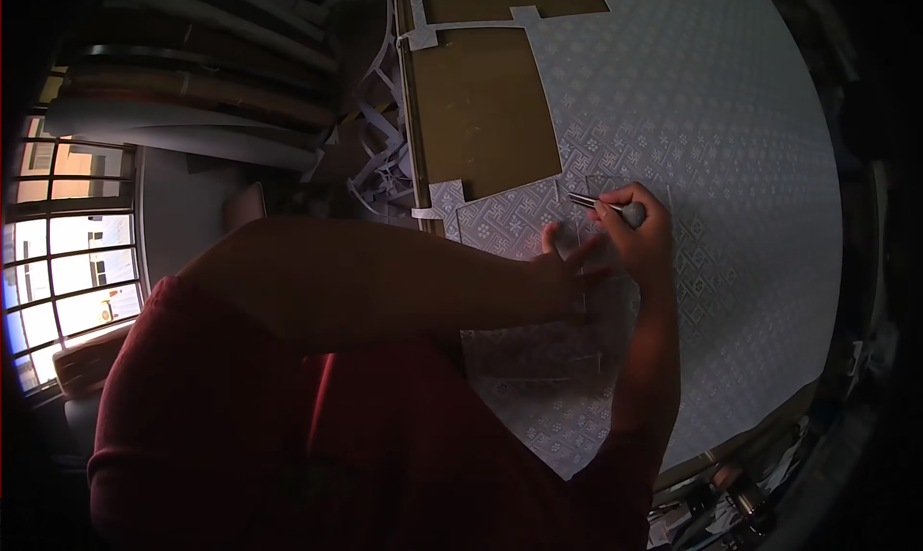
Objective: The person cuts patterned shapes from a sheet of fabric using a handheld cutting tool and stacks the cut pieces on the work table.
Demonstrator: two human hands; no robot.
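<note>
The pale patterned sheet (731,186) spreads beneath both hands and well out to their right, where it looks uncut; ahead and to their left, two gaps seem already cut, baring the brown surface (486,109). The left hand (572,277) lies spread on the sheet, near the right hand (638,229), which grips a slim cutter (588,202), its long axis running crosswise, tip pointing leftward from the fingers.
</note>
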